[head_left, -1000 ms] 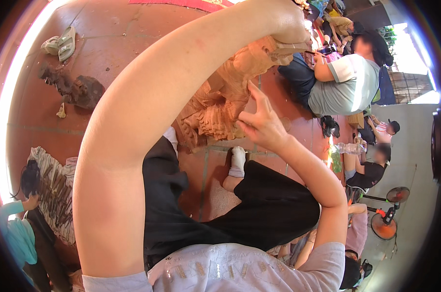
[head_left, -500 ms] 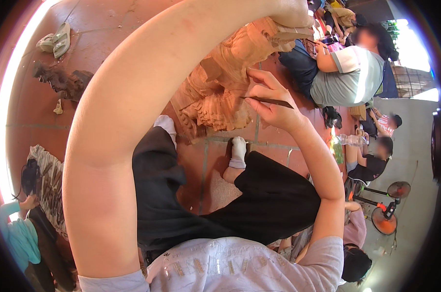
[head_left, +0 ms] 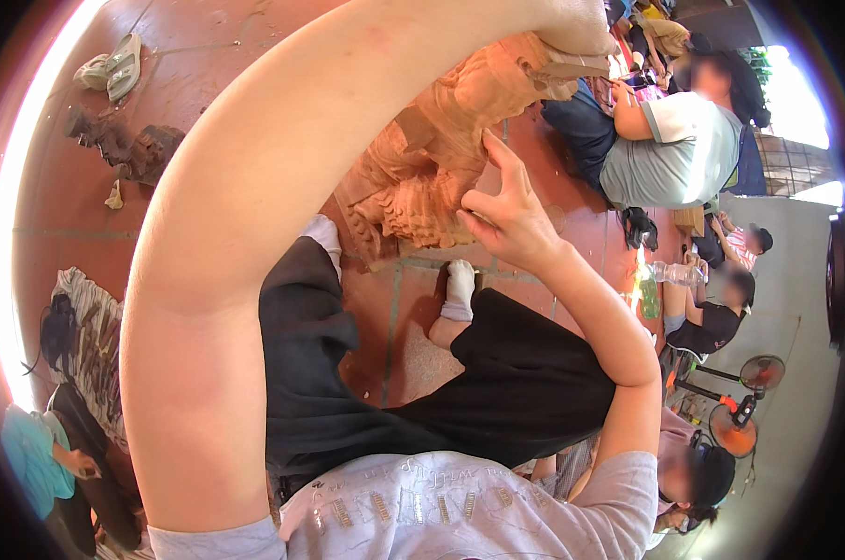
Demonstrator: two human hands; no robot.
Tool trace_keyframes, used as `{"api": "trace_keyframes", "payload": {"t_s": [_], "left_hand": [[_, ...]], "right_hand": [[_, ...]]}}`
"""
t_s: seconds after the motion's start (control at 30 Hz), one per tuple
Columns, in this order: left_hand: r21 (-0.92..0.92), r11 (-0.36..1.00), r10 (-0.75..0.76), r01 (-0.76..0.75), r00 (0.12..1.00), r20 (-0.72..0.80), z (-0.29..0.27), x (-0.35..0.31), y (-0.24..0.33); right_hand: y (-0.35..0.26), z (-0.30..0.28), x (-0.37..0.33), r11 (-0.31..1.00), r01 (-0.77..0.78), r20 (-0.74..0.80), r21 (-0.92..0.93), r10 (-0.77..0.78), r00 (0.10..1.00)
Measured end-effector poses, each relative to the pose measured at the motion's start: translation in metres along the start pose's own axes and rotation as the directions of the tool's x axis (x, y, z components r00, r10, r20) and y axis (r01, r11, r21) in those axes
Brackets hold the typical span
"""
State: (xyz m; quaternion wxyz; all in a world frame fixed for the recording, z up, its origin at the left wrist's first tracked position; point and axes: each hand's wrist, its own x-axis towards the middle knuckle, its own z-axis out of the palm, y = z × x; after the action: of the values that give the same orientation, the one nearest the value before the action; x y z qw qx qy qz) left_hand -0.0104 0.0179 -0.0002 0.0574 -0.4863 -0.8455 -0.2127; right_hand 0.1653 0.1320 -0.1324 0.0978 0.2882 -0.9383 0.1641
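A reddish-brown wooden carving [head_left: 441, 159] with deep-cut relief stands on the tiled floor in front of my feet. My left arm reaches over its left side. Only the wrist end of my left hand [head_left: 576, 28] shows, against the carving's top end, with the fingers cut off or hidden. At the carving's right side is my right hand [head_left: 516, 217]. Its index fingertip rests on the wood, while the thumb and another finger come together in a pinch. Whatever is in that pinch cannot be made out now.
Sandals [head_left: 122, 67] and a dark, gnarled wood piece [head_left: 133, 145] lie at far left. Below them, a striped cloth [head_left: 96, 345] holds several narrow tools. A seated co-worker [head_left: 674, 149] is at right, near a clear plastic bottle [head_left: 676, 273] and fans [head_left: 735, 429].
My right hand has turned and shifted slightly down; the thin dark carving tool seen in its fingers earlier no longer shows. The carving appears slightly farther right. At lower left, a person has moved.
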Motion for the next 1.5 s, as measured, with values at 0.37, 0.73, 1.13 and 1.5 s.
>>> {"api": "trace_keyframes", "payload": {"t_s": [0.37, 0.73, 1.13, 1.5], "left_hand": [[0.04, 0.999, 0.026, -0.028, 0.999, 0.032, -0.001, 0.0, 0.001], [-0.054, 0.997, -0.048, 0.049, 0.999, 0.026, 0.003, -0.004, -0.004], [-0.038, 0.999, -0.038, 0.034, 0.995, -0.096, 0.012, -0.006, -0.008], [-0.048, 0.996, -0.07, 0.07, 0.998, 0.001, 0.004, -0.005, -0.003]], "right_hand": [[-0.021, 0.023, 0.003, 0.978, -0.09, -0.061, -0.19, 0.08, 0.995], [-0.023, 0.021, 0.013, 0.962, -0.161, -0.04, -0.222, 0.156, 0.987], [-0.028, 0.021, 0.02, 0.962, -0.221, -0.05, -0.162, 0.215, 0.975], [-0.028, 0.018, 0.021, 0.957, -0.254, -0.047, -0.14, 0.249, 0.967]]}}
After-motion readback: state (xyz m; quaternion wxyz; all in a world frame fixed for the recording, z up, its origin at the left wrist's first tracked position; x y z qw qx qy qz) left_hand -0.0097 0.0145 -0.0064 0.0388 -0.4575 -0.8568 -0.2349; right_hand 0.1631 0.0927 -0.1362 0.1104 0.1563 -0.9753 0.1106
